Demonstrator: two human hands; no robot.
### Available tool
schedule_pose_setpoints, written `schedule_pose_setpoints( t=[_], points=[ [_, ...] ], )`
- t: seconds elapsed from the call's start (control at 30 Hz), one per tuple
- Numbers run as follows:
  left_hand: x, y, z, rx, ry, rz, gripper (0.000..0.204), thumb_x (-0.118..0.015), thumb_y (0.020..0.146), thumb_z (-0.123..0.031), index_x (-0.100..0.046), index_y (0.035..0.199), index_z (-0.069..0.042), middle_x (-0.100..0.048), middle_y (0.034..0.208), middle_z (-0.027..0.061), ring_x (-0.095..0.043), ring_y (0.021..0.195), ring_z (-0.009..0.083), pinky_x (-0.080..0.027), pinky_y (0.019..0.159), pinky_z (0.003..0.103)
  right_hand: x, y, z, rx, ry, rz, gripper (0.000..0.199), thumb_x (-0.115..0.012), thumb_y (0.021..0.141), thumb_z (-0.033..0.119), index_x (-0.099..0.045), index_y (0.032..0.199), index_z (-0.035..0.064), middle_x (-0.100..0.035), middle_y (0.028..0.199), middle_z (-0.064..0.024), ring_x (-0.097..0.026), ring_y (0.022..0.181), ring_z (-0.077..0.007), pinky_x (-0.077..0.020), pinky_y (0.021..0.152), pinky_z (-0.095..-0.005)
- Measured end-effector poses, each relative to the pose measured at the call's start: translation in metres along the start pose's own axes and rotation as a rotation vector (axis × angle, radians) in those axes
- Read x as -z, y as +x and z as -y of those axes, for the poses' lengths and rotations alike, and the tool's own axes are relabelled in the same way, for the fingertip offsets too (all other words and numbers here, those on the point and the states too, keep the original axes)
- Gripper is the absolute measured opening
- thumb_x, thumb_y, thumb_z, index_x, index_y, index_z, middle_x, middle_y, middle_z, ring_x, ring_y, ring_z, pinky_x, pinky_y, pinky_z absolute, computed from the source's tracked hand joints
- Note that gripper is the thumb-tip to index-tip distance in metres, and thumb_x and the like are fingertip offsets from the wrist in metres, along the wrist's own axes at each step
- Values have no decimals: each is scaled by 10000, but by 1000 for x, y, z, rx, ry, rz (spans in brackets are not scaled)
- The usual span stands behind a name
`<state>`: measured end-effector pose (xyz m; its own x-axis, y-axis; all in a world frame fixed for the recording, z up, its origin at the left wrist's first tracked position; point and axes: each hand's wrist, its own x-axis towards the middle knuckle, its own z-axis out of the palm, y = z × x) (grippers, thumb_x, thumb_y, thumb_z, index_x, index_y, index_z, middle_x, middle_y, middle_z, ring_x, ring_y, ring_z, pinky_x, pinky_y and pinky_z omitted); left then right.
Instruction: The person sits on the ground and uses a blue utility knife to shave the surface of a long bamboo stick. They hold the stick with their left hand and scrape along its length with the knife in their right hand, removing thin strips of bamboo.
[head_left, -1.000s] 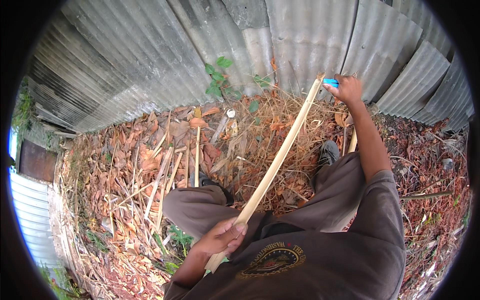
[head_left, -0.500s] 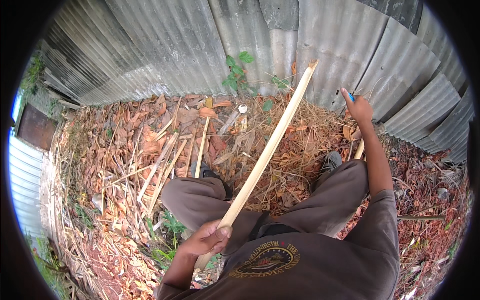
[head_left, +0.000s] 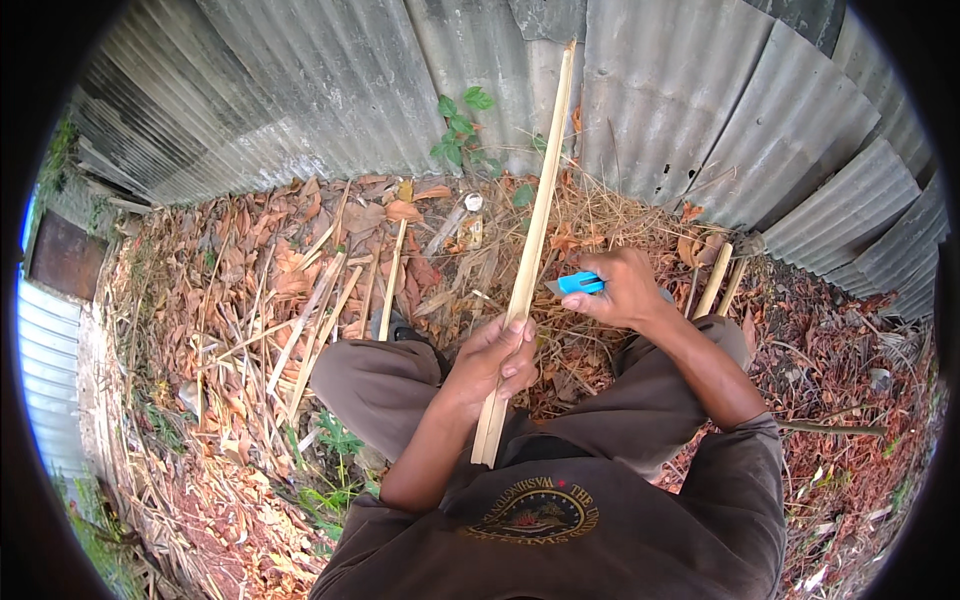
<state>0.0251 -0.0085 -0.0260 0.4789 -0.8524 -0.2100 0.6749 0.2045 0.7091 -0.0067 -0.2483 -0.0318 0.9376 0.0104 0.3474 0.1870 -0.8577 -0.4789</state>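
Above the lap, a long pale bamboo strip (head_left: 530, 250) stands nearly upright, lower end near the belly, tip up against the corrugated fence (head_left: 330, 90). Left hand (head_left: 490, 365) wrapped around its lower part, likely to steady it. Right hand (head_left: 625, 290) closed on a blue knife (head_left: 578, 284), blade just beside the strip's right edge.

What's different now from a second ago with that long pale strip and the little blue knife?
The right hand brought the blue-handled knife back from the far tip toward the middle of the long pale bamboo strip. The left hand slid higher along it. Both grips stayed.
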Motion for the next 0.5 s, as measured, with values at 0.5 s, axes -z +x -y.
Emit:
schedule_pose_setpoints(
  t=[0.5],
  points=[
    [-17, 0, -7, 136, -189, 150, 254, -379, 1035, -346, -435, 930, -121, -333, 563, -48, -305, 365, 80, -332, 504, 237, -3, 6, -9, -11, -99, -180, 702, -541, 751, 761, -589, 593, 79, -500, 470, -105, -560, 452, -331, -435, 439, -426]
  ],
)
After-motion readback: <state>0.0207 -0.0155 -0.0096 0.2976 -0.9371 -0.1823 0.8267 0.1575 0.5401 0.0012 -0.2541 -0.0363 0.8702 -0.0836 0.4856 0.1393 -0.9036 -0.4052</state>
